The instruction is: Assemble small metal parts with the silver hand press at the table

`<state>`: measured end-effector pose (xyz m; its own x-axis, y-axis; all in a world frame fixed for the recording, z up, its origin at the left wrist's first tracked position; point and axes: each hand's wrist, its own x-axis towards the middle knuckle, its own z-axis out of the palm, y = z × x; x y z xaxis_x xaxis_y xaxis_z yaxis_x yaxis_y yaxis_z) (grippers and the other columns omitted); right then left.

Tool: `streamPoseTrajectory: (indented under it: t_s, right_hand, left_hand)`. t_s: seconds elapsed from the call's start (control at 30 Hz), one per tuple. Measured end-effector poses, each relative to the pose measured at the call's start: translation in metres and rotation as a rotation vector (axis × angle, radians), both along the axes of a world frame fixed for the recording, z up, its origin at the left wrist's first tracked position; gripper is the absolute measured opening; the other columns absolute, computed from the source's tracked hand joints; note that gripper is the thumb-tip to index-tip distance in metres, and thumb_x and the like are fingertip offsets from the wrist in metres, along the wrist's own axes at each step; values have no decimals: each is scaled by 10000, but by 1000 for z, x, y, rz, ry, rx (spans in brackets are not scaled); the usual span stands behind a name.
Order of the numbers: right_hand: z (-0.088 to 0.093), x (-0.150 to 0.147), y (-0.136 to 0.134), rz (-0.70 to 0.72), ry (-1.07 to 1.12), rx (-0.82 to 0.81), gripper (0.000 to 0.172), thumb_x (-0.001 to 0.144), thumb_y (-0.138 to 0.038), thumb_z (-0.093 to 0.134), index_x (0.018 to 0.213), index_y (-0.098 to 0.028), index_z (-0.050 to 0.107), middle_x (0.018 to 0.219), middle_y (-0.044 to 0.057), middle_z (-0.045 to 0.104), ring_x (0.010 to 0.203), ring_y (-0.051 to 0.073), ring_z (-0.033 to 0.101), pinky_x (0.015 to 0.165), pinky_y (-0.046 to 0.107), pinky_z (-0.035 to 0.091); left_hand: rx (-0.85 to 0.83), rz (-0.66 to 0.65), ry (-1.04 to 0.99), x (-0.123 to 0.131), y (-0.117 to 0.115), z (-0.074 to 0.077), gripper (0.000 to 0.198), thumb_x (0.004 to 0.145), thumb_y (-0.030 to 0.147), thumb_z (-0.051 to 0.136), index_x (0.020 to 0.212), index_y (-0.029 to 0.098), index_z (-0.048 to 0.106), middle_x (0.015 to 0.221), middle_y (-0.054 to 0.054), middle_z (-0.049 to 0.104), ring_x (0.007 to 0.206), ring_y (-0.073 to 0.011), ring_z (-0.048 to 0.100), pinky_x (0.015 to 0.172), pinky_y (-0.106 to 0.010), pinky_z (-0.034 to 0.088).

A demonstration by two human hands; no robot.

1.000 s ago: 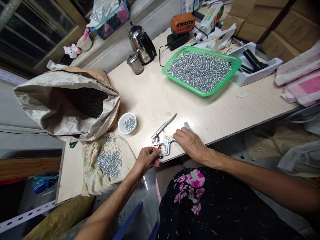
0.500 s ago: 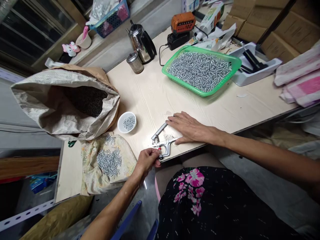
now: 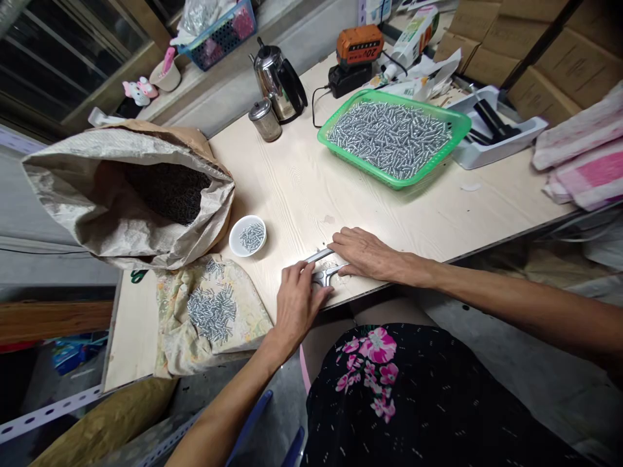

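A small metal hand press tool (image 3: 322, 267) lies at the near edge of the pale wooden table (image 3: 302, 181). My right hand (image 3: 364, 253) lies over its handles, fingers closed down on them, squeezing them together. My left hand (image 3: 298, 303) rests on the tool's head end, fingers laid over it. To the left, several small silver metal parts (image 3: 213, 311) lie on a patterned cloth (image 3: 195, 344). A little white bowl (image 3: 248, 236) holds more of them.
A green tray (image 3: 394, 136) full of silver parts stands at the back right. An open paper sack (image 3: 131, 194) of dark parts sits at the left. Behind are a steel kettle (image 3: 278, 81), a small tin (image 3: 265, 120), an orange battery on its charger (image 3: 359, 52), a white tray (image 3: 491, 130) and folded towels (image 3: 584, 149).
My right hand moved from beside the tool onto its upper handle and pressed it down. My left hand left the tool's tip and came to lie over its head.
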<state>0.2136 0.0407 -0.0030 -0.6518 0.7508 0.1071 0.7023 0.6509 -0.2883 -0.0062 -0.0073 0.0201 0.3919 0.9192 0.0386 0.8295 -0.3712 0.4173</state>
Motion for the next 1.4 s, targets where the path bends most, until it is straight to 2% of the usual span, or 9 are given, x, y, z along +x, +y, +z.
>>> streamPoseTrajectory:
  t_s: [0.1, 0.2, 0.43, 0.73, 0.83, 0.93, 1.0, 1.17, 1.4]
  right_hand:
    - [1, 0, -5, -12, 5, -5, 335, 836, -376, 705, 1057, -161, 576, 1003, 102, 607, 926, 245, 503, 790, 359, 397]
    - [8, 0, -10, -16, -13, -27, 398, 797, -354, 740, 1099, -157, 570, 1028, 116, 610, 940, 255, 508, 779, 364, 423]
    - [13, -9, -20, -99, -71, -123, 56, 872, -128, 610, 925, -133, 625, 975, 103, 636, 901, 223, 537, 714, 340, 412]
    - [0, -11, -34, -132, 43, -123, 205, 953, -107, 467, 821, -151, 617, 852, 63, 628, 803, 177, 529, 675, 308, 401]
    - [1, -9, -37, -150, 37, -55, 152, 937, -114, 485, 959, -128, 635, 951, 106, 641, 915, 227, 558, 758, 359, 455]
    - [0, -4, -42, -163, 122, 45, 338, 898, -200, 594, 1224, -114, 557, 1241, 185, 574, 1198, 312, 484, 932, 461, 447]
    - [-1, 1, -45, -151, 192, 81, 450, 878, -274, 643, 1290, -143, 517, 1348, 191, 505, 1289, 329, 409, 982, 494, 419]
    - [-5, 0, -50, -156, 175, 45, 322, 870, -347, 667, 1138, -175, 618, 1065, 99, 594, 1032, 269, 481, 867, 408, 413]
    - [-19, -15, -49, -119, 137, 99, 148, 965, -225, 499, 890, -180, 618, 890, 54, 602, 866, 222, 466, 784, 370, 330]
  left_hand:
    - [20, -207, 60, 13, 17, -9, 611, 858, 350, 669, 1380, 127, 445, 1398, -195, 495, 1284, -331, 442, 1062, -518, 413]
    - [-32, -273, 98, 19, 29, -15, 589, 887, 306, 621, 1408, 141, 399, 1352, -171, 516, 1192, -305, 489, 1013, -507, 449]
    - [-54, -283, 118, 24, 26, -12, 315, 910, 238, 582, 1218, 173, 560, 1062, -97, 609, 987, -256, 519, 869, -414, 492]
    - [-32, -278, 166, 29, 21, -18, 159, 946, 233, 525, 1049, 179, 633, 930, -79, 631, 909, -246, 525, 803, -390, 485]
    - [-28, -272, 119, 26, 24, -18, 226, 940, 233, 535, 1144, 172, 611, 1058, -100, 640, 997, -252, 539, 874, -407, 492]
    - [19, -189, -8, 13, 25, -12, 424, 915, 304, 593, 1309, 159, 531, 1299, -147, 558, 1176, -274, 510, 980, -439, 463]
    - [43, -40, -63, -1, 22, -6, 395, 925, 364, 572, 1267, 166, 581, 1254, -140, 575, 1168, -268, 527, 979, -422, 458]
    - [-156, 274, 124, -28, 6, 5, 364, 893, 471, 568, 737, 170, 702, 806, -72, 623, 856, -216, 572, 745, -302, 439]
    - [-511, 357, 129, -18, 9, 2, 290, 751, 377, 659, 551, 169, 634, 518, 11, 539, 563, -137, 502, 538, -247, 272]
